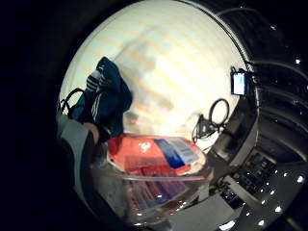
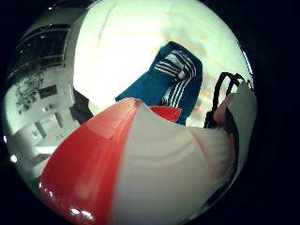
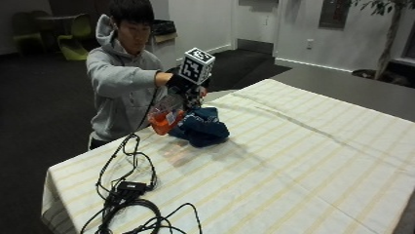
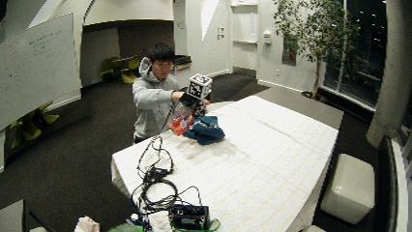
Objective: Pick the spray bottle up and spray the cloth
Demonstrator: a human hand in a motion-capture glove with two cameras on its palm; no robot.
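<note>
Above the cloth (image 3: 202, 127), right hand (image 3: 181, 82) fingers clamp the spray bottle (image 3: 164, 116); palm view shows its label (image 1: 175, 151).

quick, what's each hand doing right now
Right hand: grips the clear plastic spray bottle of orange liquid, lifted above the blue striped cloth.
Other hand: cannot be told, hidden behind.

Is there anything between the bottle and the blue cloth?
No, nothing. In the outside view the bottle, lifted in the gloved hand, hangs right beside the cloth, and no other thing shows between them.
</note>
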